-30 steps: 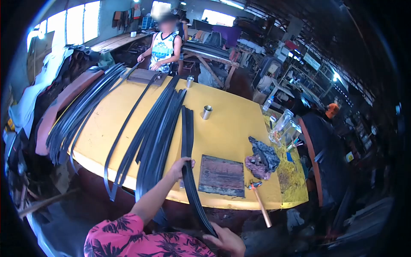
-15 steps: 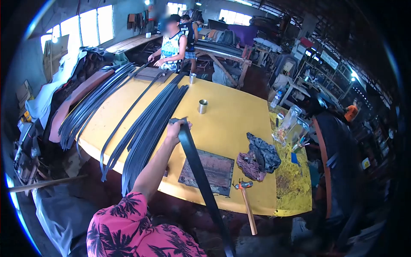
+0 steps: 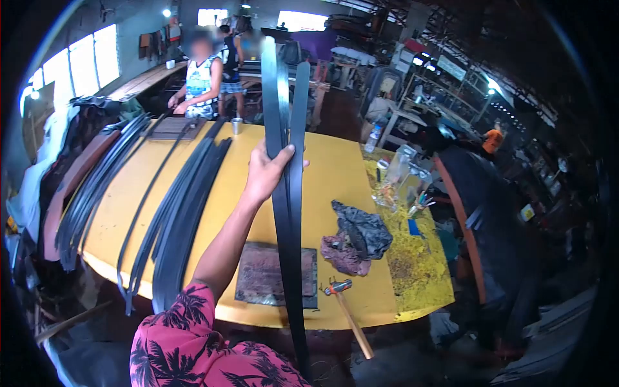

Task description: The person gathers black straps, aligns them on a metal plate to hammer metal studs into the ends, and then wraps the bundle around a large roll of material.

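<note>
My left hand [image 3: 267,171] is closed around several long black leather strips [image 3: 273,97], raised above the yellow table. Their rounded tips fan out above my fingers, and their lengths hang down past the table's front edge. My right hand is out of view. Below the held strips lies a dark, worn rectangular board [image 3: 261,274]. To its right are a hammer [image 3: 345,309] with a wooden handle and crumpled dark rags [image 3: 364,229]. A thick bundle of black strips [image 3: 187,216] lies left of my forearm.
More strips [image 3: 97,187] cover the left end of the yellow table [image 3: 348,168]. A metal cup [image 3: 237,126] stands near the far edge. A person [image 3: 202,84] works across the table, with others behind. Bottles, bags and tools crowd the stained right end.
My left hand has risen with the strips, whose tips now stand upright and separated above it. The view has turned to the right. The hammer and rags stay on the table.
</note>
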A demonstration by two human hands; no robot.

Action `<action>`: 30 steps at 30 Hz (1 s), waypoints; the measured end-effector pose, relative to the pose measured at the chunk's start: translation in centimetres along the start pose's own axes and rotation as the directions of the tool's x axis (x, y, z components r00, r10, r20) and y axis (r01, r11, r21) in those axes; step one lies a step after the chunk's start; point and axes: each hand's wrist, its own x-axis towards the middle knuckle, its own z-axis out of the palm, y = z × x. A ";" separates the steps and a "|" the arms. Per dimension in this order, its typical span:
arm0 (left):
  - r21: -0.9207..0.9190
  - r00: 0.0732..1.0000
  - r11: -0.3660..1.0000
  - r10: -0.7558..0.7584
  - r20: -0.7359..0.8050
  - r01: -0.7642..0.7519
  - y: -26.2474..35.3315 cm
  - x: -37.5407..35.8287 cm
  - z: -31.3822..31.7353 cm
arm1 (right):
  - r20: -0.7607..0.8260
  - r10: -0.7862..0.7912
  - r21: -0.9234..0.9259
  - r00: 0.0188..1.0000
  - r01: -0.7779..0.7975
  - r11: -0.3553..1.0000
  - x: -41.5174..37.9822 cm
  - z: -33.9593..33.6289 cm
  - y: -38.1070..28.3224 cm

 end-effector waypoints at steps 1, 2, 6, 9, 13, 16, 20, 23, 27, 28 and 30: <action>-0.029 1.000 1.000 0.006 0.004 -0.006 -0.6 2.3 0.6 | -0.013 -0.027 0.005 1.000 0.027 1.000 0.8 0.5 -1.5; -0.074 0.999 0.997 0.017 0.029 -0.015 -1.2 4.9 1.0 | -0.023 -0.057 0.003 0.998 0.057 0.998 1.8 0.9 -3.2; 0.027 0.995 0.997 -0.072 0.069 0.071 -7.3 18.7 0.5 | -0.010 -0.156 0.002 0.988 0.156 0.988 6.5 5.0 -9.8; 0.673 0.968 0.714 -0.025 -0.250 0.192 -17.7 25.9 -2.4 | 0.001 -0.194 0.020 0.981 0.194 0.981 9.4 8.2 -12.1; 0.726 0.996 0.682 0.084 0.038 -0.085 -26.3 17.0 -4.6 | 0.000 -0.094 0.040 0.996 0.094 0.995 16.8 10.0 -14.2; 0.668 0.983 0.743 -0.090 0.162 -0.041 -30.0 3.1 -6.1 | 0.092 -0.120 0.089 0.988 0.112 0.990 23.4 9.9 -11.9; 0.575 0.841 0.699 -0.540 0.037 0.424 -25.4 -12.0 -7.8 | 0.149 -0.075 -0.219 0.986 0.107 0.970 29.1 7.8 -9.6; 0.745 0.889 0.569 -0.454 -0.068 0.348 -24.5 -18.7 -7.8 | 0.090 -0.026 -0.144 0.996 0.039 0.989 29.5 11.2 -14.3; 0.627 0.762 0.495 -0.590 -0.265 0.601 -23.4 -20.5 -5.7 | 0.243 -0.249 -0.249 0.938 0.308 0.918 34.4 12.8 -17.8; 0.520 0.654 0.464 -0.705 -0.273 0.717 -22.8 -19.5 -5.4 | 0.308 -0.218 -0.248 0.926 0.299 0.921 35.5 12.8 -18.7; 0.478 0.613 0.455 -0.749 -0.251 0.752 -27.3 -19.3 -6.8 | 0.413 -0.208 -0.181 0.887 0.304 0.935 35.9 13.0 -20.4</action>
